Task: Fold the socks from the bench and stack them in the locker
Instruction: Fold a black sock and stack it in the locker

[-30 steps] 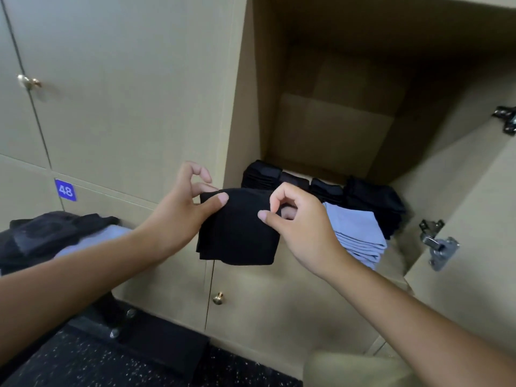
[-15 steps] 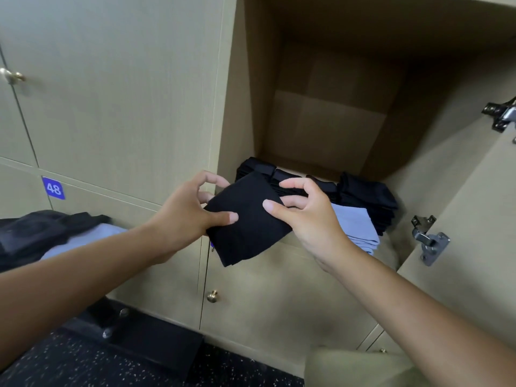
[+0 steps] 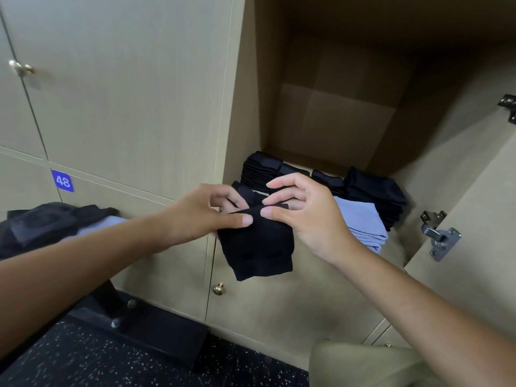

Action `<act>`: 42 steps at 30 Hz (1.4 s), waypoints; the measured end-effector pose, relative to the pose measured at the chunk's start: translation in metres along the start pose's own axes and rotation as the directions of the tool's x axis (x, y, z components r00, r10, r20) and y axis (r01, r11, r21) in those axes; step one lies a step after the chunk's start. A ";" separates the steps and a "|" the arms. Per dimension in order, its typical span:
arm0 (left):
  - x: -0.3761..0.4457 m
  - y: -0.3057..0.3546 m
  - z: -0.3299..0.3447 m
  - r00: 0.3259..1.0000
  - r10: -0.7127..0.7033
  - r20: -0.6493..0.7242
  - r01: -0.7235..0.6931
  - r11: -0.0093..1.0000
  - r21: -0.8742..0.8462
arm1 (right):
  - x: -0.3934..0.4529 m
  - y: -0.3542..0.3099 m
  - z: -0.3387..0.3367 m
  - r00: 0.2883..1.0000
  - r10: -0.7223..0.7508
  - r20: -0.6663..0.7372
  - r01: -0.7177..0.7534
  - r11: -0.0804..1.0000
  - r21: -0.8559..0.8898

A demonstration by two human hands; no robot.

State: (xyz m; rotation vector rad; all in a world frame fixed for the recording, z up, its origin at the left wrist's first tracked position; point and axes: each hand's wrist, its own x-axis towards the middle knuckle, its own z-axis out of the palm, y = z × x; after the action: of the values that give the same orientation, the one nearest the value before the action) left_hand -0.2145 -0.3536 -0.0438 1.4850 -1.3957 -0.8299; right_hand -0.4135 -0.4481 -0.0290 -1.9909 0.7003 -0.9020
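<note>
Both hands work one black sock (image 3: pixel 258 247) in the air in front of the open locker (image 3: pixel 335 113). The left hand (image 3: pixel 201 216) pinches the sock's upper fold between thumb and curled fingers, and the right hand (image 3: pixel 304 213) pinches the same fold from the other side, its thumb tip almost touching the left thumb; the other right fingers are spread above. Below both hands the sock hangs doubled over, so the step in hand looks like finishing the fold, with the stacking not yet done.

Just beyond the right hand, on the locker floor, lie the folded socks already put away. I count one pale blue stack (image 3: pixel 360 227) beside the right wrist, and behind the fingers about four black stacks (image 3: pixel 374 194) in a row, the leftmost partly hidden by the hands. The number of socks in each cannot be told.

Well off to the left of the left forearm, the desk (image 3: pixel 134 322) carries the unfolded heap (image 3: pixel 53 222): dark socks over at least one pale blue piece, too jumbled to count.

The next move, as I judge it, calls for keeping the fold pressed flat and carrying the sock forward over the locker lip, then setting it squarely on a black stack without dragging the neighbours askew. One hand could let go once the fold holds. Soft cloth like this may spring open if released too soon.
</note>
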 end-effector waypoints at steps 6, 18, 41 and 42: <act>0.004 -0.002 -0.003 0.994 0.067 -0.083 -0.061 0.995 0.076 | 0.001 0.007 0.004 0.998 0.054 0.028 -0.054 0.999 0.009; -0.005 0.010 -0.010 0.977 0.159 0.142 -0.193 0.942 0.274 | 0.002 0.021 0.002 0.984 0.154 0.095 -0.152 0.988 -0.027; 0.001 0.005 -0.014 0.999 0.042 -0.020 -0.046 0.975 -0.217 | 0.001 0.014 -0.009 0.913 0.388 0.121 -0.395 0.774 0.495; 0.001 0.004 -0.013 0.998 0.041 -0.049 -0.051 0.972 -0.231 | 0.001 0.013 -0.010 0.914 0.389 0.118 -0.388 0.745 0.542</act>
State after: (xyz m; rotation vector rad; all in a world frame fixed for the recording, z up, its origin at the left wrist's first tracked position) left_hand -0.2034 -0.3525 -0.0351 1.2794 -1.2503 -0.8936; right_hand -0.4225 -0.4605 -0.0359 -1.2570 0.7189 -0.7413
